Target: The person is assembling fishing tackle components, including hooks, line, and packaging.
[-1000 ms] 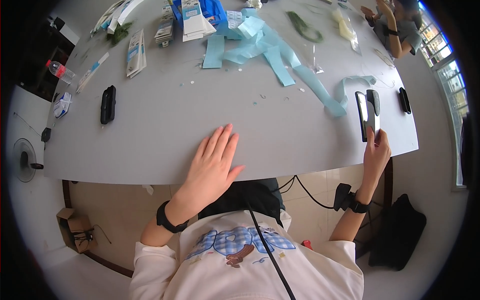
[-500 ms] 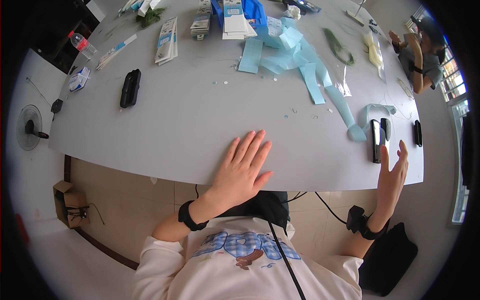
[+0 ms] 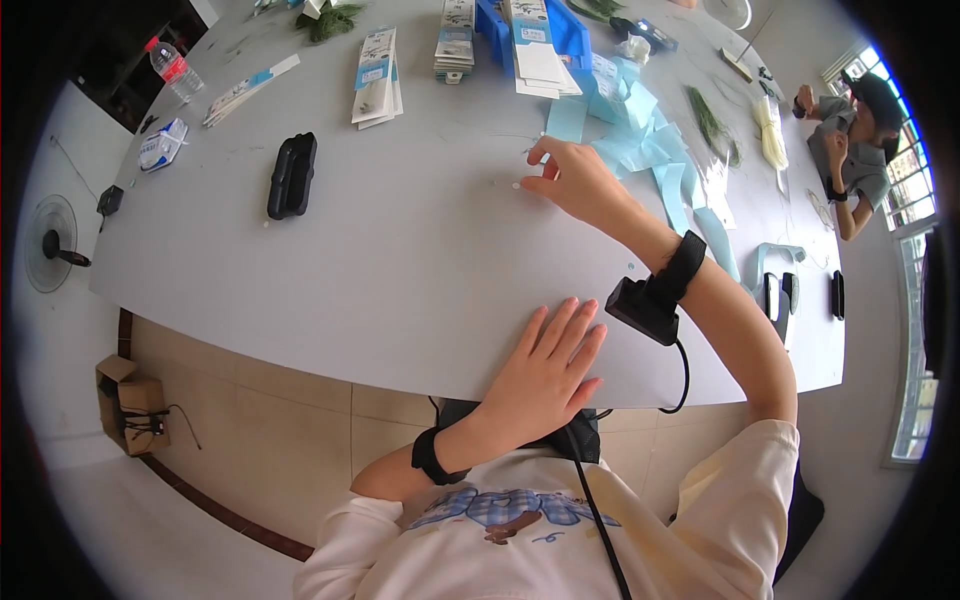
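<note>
The right hand [image 3: 575,180] reaches across the grey table [image 3: 400,270], fingertips pinched narrowly at a tiny white piece [image 3: 517,185] beside pale blue strips [image 3: 660,150]; the left hand [image 3: 550,365] lies flat, fingers spread, near the edge. A blue tray [image 3: 575,30] holds white cards [image 3: 535,55]

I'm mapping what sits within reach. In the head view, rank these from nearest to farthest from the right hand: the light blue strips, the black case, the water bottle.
From the right hand:
1. Light blue strips, just to its right, by the fingers.
2. Black case, well to its left, mid-table.
3. Water bottle, far left corner of the table.
</note>
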A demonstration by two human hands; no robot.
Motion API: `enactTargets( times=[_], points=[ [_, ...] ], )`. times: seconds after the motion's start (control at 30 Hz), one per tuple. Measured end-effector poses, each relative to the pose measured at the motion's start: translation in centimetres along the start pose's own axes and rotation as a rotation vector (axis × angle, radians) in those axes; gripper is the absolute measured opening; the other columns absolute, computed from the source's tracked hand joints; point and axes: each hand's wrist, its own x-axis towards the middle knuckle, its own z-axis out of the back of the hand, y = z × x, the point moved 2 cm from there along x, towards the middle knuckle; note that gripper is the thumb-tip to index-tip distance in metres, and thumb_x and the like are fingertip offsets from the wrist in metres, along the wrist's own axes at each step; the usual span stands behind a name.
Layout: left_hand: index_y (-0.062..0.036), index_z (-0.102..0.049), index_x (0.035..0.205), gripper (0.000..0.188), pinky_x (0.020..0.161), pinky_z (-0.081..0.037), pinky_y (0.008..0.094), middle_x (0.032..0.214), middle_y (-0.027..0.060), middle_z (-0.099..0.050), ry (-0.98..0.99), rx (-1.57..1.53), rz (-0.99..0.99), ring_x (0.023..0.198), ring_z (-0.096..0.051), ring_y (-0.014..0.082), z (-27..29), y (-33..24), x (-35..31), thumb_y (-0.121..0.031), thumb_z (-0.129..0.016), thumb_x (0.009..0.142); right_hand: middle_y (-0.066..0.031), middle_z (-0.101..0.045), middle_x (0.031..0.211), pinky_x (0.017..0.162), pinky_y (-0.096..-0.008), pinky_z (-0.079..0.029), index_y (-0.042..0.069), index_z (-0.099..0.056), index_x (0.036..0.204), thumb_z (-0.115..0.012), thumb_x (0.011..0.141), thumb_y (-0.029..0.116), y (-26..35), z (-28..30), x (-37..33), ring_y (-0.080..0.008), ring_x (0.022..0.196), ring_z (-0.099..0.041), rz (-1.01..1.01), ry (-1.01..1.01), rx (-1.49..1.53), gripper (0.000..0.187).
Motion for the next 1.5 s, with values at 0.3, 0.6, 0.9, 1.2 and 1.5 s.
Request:
enactTargets(
  times=[0.3, 0.6, 0.9, 1.2, 1.5],
  points=[
    [-0.0006, -0.044, 0.122, 0.051, 0.102, -0.026, 0.0481, 0.136, 0.0178, -0.034, -0.017, -0.026, 0.001, 0.126, -0.032, 0.0325, 0.3, 0.3, -0.4, -0.029, -0.055, 0.082, -0.0125, -0.060, 0.074, 0.060, -0.0341, -0.045, -0.001, -0.059, 0.089, -0.059, 0.082, 0.018, -1.5, -1.3, 2.4, -0.0240, 0.065, -0.057, 0.061, 0.067, 0.024, 0.020],
    [0.0000, -0.051, 0.109, 0.034, 0.102, -0.028, 0.0450, 0.125, 0.0151, -0.044, -0.137, -0.184, 0.035, 0.119, -0.040, 0.0306, 0.5, 0.7, -0.4, -0.017, -0.057, 0.080, -0.0117, -0.060, 0.076, 0.061, -0.0330, -0.044, 0.000, -0.057, 0.090, -0.057, 0.084, 0.018, -0.7, 0.2, 1.7, -0.0227, 0.064, -0.055, 0.194, -0.024, 0.014, 0.019],
    [0.0007, -0.053, 0.105, 0.030, 0.099, -0.033, 0.0439, 0.116, 0.0143, -0.050, -0.203, -0.283, 0.065, 0.114, -0.044, 0.0311, 0.7, 0.9, -0.3, -0.011, -0.058, 0.078, -0.0113, -0.059, 0.086, 0.066, -0.0329, -0.046, 0.001, -0.057, 0.088, -0.059, 0.083, 0.019, -0.6, -0.9, 0.8, -0.0228, 0.072, -0.057, 0.177, -0.071, -0.040, 0.019],
    [0.0005, -0.054, 0.102, 0.028, 0.094, -0.037, 0.0409, 0.115, 0.0131, -0.051, -0.214, -0.141, 0.044, 0.112, -0.046, 0.0305, 0.2, 0.2, -0.3, -0.010, -0.059, 0.076, -0.0182, -0.056, 0.087, 0.072, -0.0366, -0.045, -0.003, -0.053, 0.084, -0.055, 0.085, 0.015, -1.1, -1.7, 1.6, -0.0331, 0.083, -0.054, 0.152, 0.022, -0.034, 0.018],
    [-0.0014, -0.053, 0.105, 0.027, 0.090, -0.038, 0.0371, 0.113, 0.0124, -0.053, -0.364, -0.435, 0.147, 0.104, -0.051, 0.0277, 1.1, 0.9, -0.8, -0.005, -0.057, 0.078, -0.0086, -0.060, 0.073, 0.047, -0.0275, -0.045, -0.003, -0.048, 0.086, -0.048, 0.089, 0.014, 3.5, 5.0, -0.9, -0.0156, 0.053, -0.058, 0.002, -0.071, 0.518, 0.017]
  ],
)
